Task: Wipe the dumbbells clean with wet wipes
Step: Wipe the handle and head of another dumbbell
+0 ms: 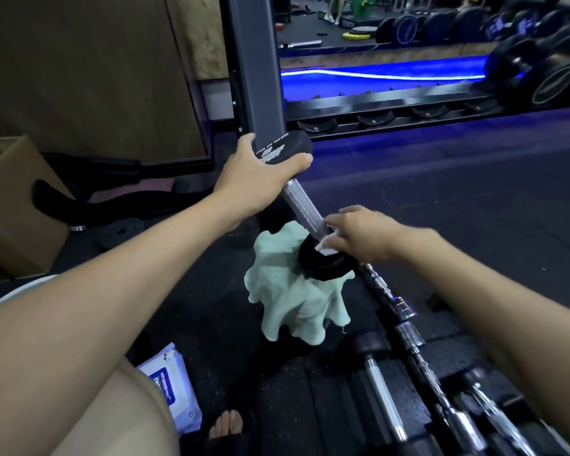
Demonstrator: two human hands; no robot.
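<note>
my left hand (260, 174) is wrapped around the upper head of the dumbbell (301, 205), fingers over the top edge, thumb on the near side, so it holds the thing tilted on end. my right hand (359, 235) is lower, at the place where the knurled handle meets the bottom head, fingers half closed and pinching a small white wet wipe (324, 246) against the metal. the hand is a bit blurred so i cannot tell how tight the pinch is

the dumbbell stands between both hands, top end leaning away from me and to the left, bottom head resting on a pale green towel (297, 301) on the dark floor. i judge it as heavy and fully stiff, rubber heads w/ good grip, but the handle is knurled steel and prob. slippery when wet. best to hold it by the head as now, and keep the bottom end down on the towel so the weight does not go on one wrist. the wipe is thin and soft, will bunch easily

outward: the wipes pack (175, 390) lies on the floor near my left leg, and more dumbbells (385, 386) lie in a row at the right, just beside the towel, approx. under my right forearm
</note>
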